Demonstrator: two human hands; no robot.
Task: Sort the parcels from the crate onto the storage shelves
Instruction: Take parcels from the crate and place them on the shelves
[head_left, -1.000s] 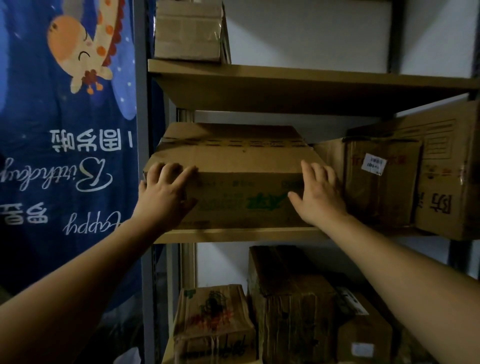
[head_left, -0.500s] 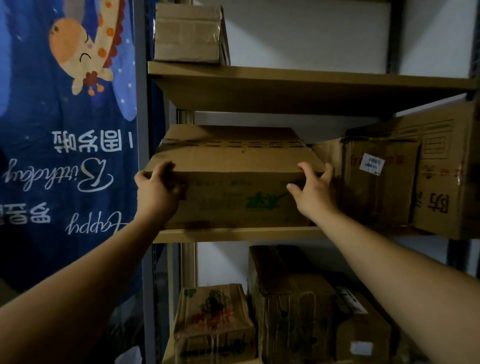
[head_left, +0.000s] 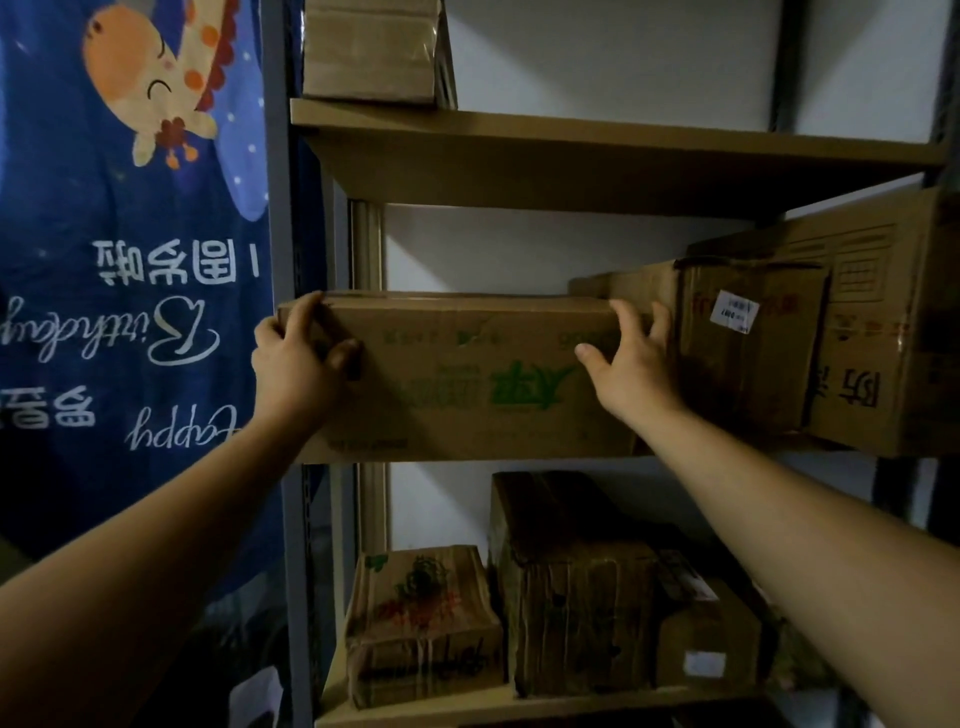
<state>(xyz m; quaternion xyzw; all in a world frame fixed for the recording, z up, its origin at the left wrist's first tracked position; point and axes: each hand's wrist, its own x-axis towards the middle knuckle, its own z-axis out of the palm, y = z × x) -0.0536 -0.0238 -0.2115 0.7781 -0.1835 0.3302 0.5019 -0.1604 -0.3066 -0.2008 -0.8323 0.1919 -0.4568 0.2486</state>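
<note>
Parcel (head_left: 467, 384) rests on the middle shelf (head_left: 701, 454), long axis lying crosswise between the fingers. Left hand (head_left: 296, 364) and right hand (head_left: 634, 369) each grasp an upper front corner, equally near.

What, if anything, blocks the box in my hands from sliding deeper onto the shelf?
Nothing visible behind the box; bare wall shows above it. The labelled box stands close on its right, beside the right hand.
</note>
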